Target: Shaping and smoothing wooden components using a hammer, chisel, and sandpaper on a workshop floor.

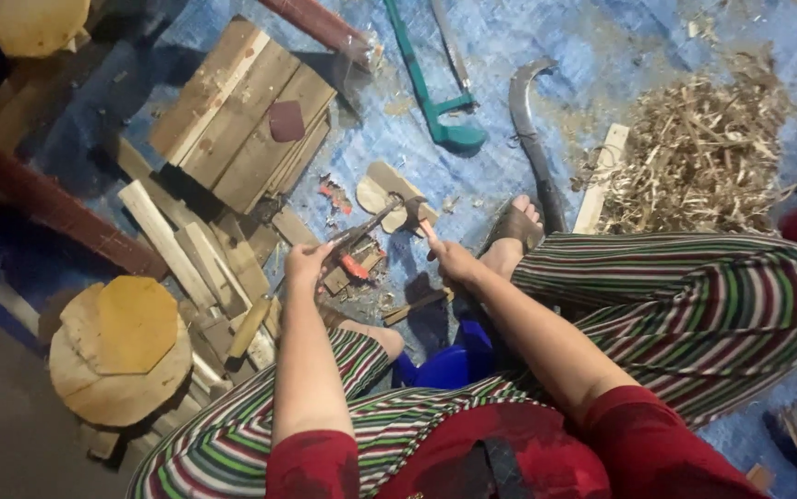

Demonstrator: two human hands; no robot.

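Fingers of the left hand [306, 263] and right hand [454, 261] gripped a long tool [375, 222] over cut wooden pieces [382, 194] — shavings [694, 152] already heaped near the blue tarp [620, 55]'s far right edge — planks [246, 111] uncut.

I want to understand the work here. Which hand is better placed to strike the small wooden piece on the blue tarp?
Probably the right hand: it grips the handle of the hammer, whose head sits right over the small wooden piece. The left hand is busy holding a thin metal tool pointed toward that piece.
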